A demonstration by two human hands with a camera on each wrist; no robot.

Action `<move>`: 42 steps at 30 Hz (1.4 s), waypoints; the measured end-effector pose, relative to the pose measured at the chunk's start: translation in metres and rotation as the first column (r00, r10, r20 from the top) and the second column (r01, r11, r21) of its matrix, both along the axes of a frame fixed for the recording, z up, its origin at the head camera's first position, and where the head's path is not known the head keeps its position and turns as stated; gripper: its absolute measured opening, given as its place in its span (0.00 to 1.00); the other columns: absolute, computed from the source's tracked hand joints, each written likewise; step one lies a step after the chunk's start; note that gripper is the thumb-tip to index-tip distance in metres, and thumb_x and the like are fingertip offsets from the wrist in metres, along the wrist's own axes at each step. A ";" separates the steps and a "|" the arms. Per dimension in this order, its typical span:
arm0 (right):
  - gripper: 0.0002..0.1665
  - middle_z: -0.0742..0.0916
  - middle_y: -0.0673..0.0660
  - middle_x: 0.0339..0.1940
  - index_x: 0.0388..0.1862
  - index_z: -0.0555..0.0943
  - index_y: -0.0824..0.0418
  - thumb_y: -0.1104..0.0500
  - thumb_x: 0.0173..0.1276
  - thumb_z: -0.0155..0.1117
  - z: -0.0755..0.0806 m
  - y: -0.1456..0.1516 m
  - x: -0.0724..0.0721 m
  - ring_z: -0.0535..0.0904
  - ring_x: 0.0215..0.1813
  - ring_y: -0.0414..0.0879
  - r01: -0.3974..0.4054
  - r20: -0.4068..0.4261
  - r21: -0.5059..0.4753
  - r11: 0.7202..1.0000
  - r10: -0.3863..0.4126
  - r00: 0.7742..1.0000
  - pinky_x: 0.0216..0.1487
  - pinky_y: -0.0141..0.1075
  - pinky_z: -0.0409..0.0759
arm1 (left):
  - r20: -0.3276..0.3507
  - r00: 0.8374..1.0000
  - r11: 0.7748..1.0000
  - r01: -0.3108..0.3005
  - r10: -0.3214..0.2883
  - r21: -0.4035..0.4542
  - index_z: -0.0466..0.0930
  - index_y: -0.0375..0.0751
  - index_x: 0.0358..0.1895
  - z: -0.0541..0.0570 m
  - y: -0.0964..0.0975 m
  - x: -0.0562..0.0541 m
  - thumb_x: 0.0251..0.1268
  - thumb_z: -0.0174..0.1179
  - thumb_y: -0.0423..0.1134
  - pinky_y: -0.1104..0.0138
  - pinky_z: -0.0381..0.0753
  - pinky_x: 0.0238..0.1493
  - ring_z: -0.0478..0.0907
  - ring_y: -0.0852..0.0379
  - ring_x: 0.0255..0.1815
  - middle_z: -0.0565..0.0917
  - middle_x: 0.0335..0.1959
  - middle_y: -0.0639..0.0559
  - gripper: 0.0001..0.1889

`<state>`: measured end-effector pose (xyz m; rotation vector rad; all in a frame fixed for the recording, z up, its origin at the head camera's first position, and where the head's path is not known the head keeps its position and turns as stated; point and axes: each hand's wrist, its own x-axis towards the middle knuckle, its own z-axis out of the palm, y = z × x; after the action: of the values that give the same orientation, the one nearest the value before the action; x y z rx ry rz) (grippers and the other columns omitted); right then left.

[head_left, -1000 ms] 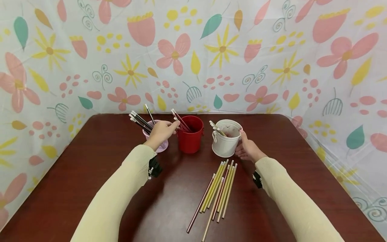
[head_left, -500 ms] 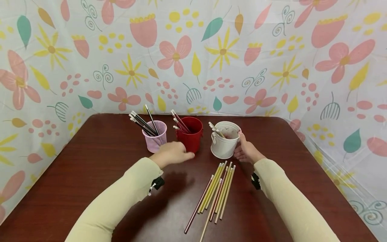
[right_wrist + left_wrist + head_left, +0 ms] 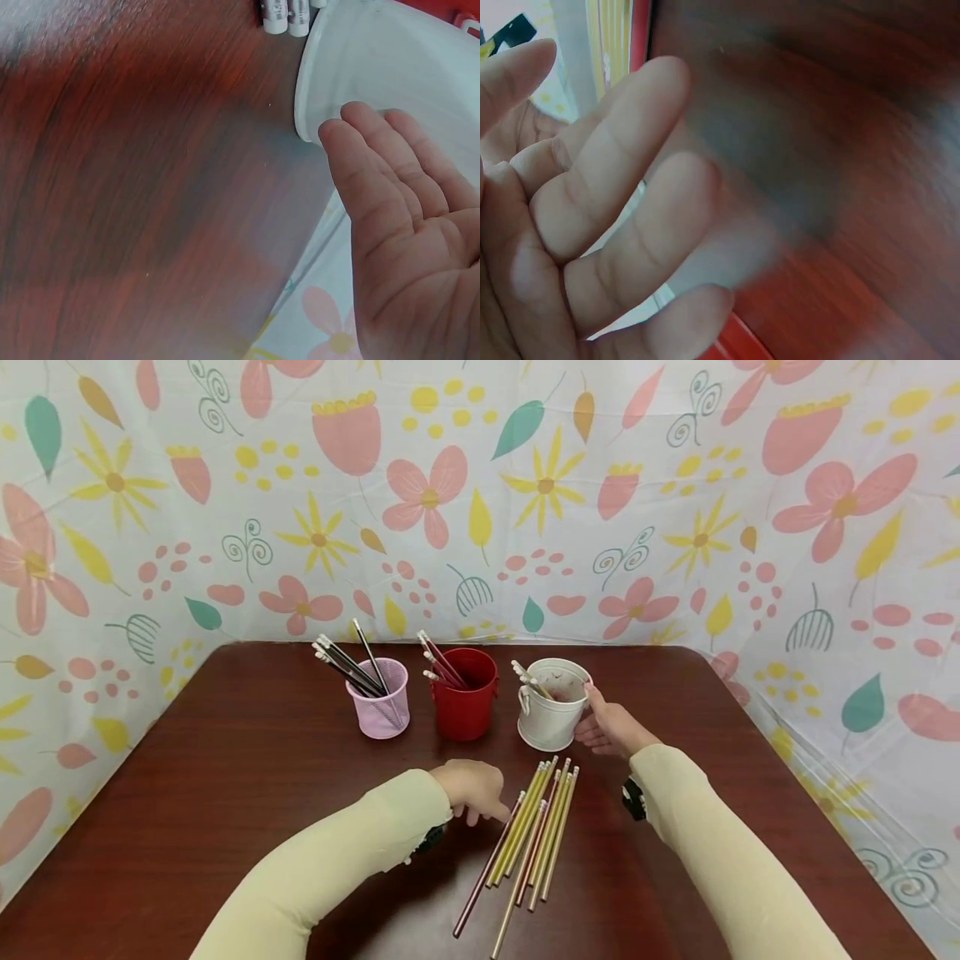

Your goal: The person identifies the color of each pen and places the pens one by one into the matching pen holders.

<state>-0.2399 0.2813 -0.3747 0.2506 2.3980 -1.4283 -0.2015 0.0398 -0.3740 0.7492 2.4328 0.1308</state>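
My left hand [image 3: 471, 787] is over the table beside the eraser ends of a loose bundle of gold pencils [image 3: 551, 835] and dark red pencils [image 3: 480, 877]. Its fingers [image 3: 641, 240] look loosely bent in the left wrist view, with nothing between them. My right hand [image 3: 613, 728] rests against the right side of a white bucket [image 3: 547, 722], thumb at the rim and fingers [image 3: 375, 176] extended along the wall. A few pale pencils [image 3: 528, 677] with white erasers lean inside that bucket.
Left of the white bucket stands a red bucket [image 3: 463, 714] holding several dark red pencils [image 3: 442, 662]. Farther left, a lilac mesh cup [image 3: 382, 714] holds several black pencils [image 3: 345, 664]. A flower-patterned cloth [image 3: 480, 502] hangs behind the brown table [image 3: 225, 777].
My left hand has left the pencils in the red bucket and come forward and right to the loose bundle. The right hand has stayed at the white bucket.
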 end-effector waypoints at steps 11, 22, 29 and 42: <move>0.56 0.81 0.74 0.50 0.50 0.74 0.82 0.30 0.72 0.22 -0.001 -0.002 -0.002 0.79 0.51 0.62 0.045 -0.008 -0.027 0.999 -0.045 0.999 0.55 0.50 0.75 | 0.027 1.000 1.000 0.003 -0.002 -0.020 0.80 0.43 0.21 -0.013 0.014 0.002 0.62 0.60 0.45 0.68 0.71 0.14 0.73 0.58 0.11 0.82 0.15 0.54 0.14; 0.57 0.83 0.73 0.47 0.50 0.74 0.82 0.30 0.72 0.21 0.000 0.002 0.000 0.81 0.47 0.59 0.014 -0.010 -0.032 0.999 -0.014 1.000 0.53 0.48 0.77 | 0.026 1.000 0.998 0.016 -0.014 -0.067 0.76 0.44 0.16 -0.019 0.012 0.011 0.54 0.63 0.38 0.68 0.71 0.15 0.78 0.59 0.16 0.81 0.12 0.53 0.11; 0.57 0.82 0.73 0.47 0.49 0.73 0.83 0.30 0.72 0.19 0.000 -0.001 0.000 0.81 0.48 0.60 0.013 -0.007 -0.038 0.999 -0.013 1.000 0.55 0.51 0.76 | 0.023 1.000 0.999 0.015 -0.013 -0.046 0.78 0.44 0.15 -0.021 0.000 0.012 0.51 0.66 0.38 0.68 0.74 0.16 0.75 0.58 0.11 0.81 0.11 0.53 0.11; 0.57 0.83 0.72 0.45 0.49 0.74 0.83 0.30 0.72 0.19 -0.001 0.002 -0.001 0.81 0.46 0.59 -0.006 -0.006 -0.016 1.000 0.006 1.000 0.53 0.51 0.76 | -0.245 0.969 0.911 0.071 0.033 0.406 0.79 0.48 0.16 0.021 -0.047 -0.002 0.42 0.65 0.37 0.71 0.68 0.21 0.70 0.64 0.20 0.75 0.14 0.62 0.05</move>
<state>-0.2408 0.2834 -0.3756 0.2353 2.3897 -1.4469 -0.2036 -0.0071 -0.3534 1.0255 2.6680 0.5940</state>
